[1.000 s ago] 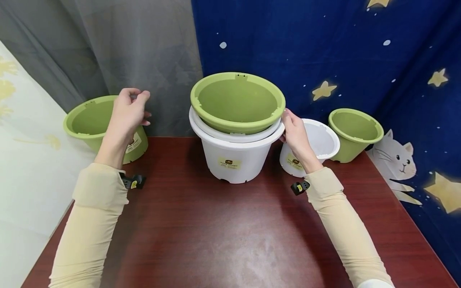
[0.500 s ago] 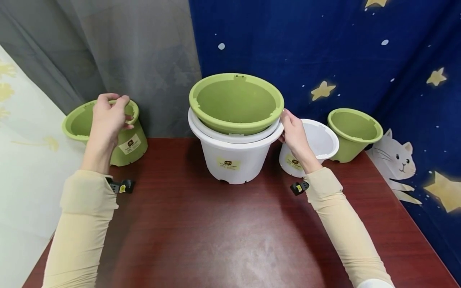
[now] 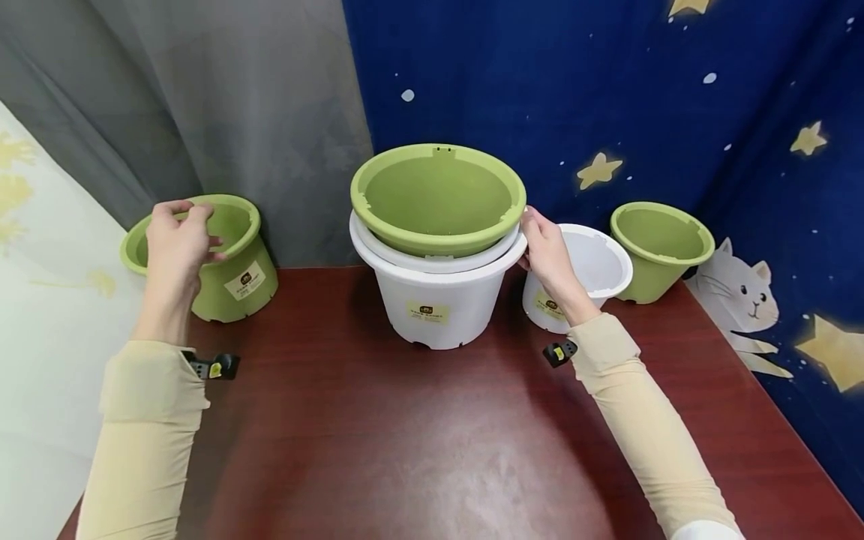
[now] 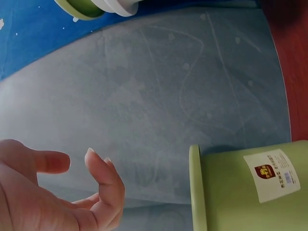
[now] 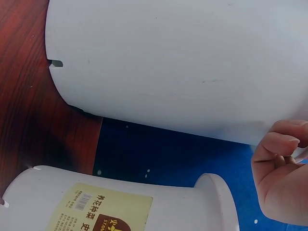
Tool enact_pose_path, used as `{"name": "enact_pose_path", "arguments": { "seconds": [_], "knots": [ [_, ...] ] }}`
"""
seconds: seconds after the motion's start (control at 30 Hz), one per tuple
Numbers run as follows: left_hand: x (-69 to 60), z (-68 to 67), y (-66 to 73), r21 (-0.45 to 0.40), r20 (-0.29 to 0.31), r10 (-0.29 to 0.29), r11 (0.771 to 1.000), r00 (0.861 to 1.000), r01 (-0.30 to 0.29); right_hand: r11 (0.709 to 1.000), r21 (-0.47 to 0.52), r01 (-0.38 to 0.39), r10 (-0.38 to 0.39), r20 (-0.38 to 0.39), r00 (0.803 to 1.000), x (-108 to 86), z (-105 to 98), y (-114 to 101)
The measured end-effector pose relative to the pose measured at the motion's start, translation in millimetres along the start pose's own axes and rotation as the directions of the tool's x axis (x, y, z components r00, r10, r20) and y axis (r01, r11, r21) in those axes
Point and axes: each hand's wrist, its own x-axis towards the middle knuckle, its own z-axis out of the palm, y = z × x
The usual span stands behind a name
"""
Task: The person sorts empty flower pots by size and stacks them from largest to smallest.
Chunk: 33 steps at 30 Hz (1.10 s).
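Observation:
In the middle of the table stands a nested stack: a green flowerpot (image 3: pixel 439 196) on top, a white rim under it, and a large white flowerpot (image 3: pixel 439 311) with a yellow label at the bottom. My right hand (image 3: pixel 550 251) grips the stack at the right side of its rims. The right wrist view has these fingers (image 5: pixel 276 144) curled beside the white wall; the rim itself is out of sight. Raised at the left, my left hand (image 3: pixel 175 251) holds nothing. Its fingers are loosely bent, apart from the left green flowerpot (image 3: pixel 236 289) behind it.
Right of the stack sit a smaller white flowerpot (image 3: pixel 597 259), partly behind my right hand, and a small green flowerpot (image 3: pixel 661 247). A grey curtain (image 3: pixel 283 135) and a blue star-patterned curtain (image 3: pixel 540 82) hang behind the dark red table (image 3: pixel 378 427).
My left hand has moved left and slightly down, away from the stack and in front of the left green flowerpot. The right hand keeps its grip at the rims.

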Motion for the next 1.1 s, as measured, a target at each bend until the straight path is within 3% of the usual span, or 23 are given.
{"name": "enact_pose_path", "arguments": {
  "seconds": [0.23, 0.43, 0.93, 1.1],
  "knots": [
    [4.7, -11.2, -0.7, -0.101, -0.071, -0.018, 0.995, 0.997, 0.010, 1.000, -0.019, 0.011, -0.011, -0.008, 1.000, -6.8, 1, -20],
    [8.1, -24.0, -6.2, -0.103, -0.125, -0.056, 0.994, 0.991, 0.043, 1.000, -0.024, -0.001, 0.001, -0.005, 1.000, -6.3, 1, -22],
    [16.7, -47.8, -33.2, -0.118, -0.155, -0.169, 0.981, 0.973, 0.151, 1.000, 0.013, -0.007, 0.006, 0.014, 1.000, -6.1, 2, -18],
    [21.1, -53.6, -44.0, -0.186, -0.156, -0.221, 0.964, 0.963, 0.191, 1.000, -0.010, -0.011, 0.012, 0.005, 1.000, -7.9, 2, -16]
  ]
}}
